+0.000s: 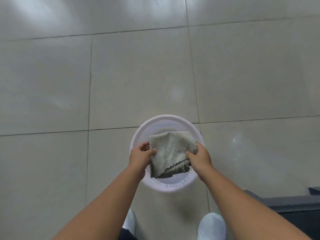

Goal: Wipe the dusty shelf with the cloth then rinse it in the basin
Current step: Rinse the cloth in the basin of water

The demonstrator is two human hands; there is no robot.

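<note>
A round white basin (156, 121) stands on the tiled floor in front of my feet. Over it I hold a grey-green waffle-textured cloth (170, 149), folded, with a darker layer showing underneath. My left hand (141, 155) grips the cloth's left edge. My right hand (199, 158) grips its right edge near the basin's right rim. The cloth hides most of the basin's inside, so I cannot tell whether there is water in it. No shelf is in view.
Large pale floor tiles (138, 75) with dark grout lines spread all around the basin. A dark low object (294, 203) sits at the lower right edge. My two white shoes (212, 226) show at the bottom.
</note>
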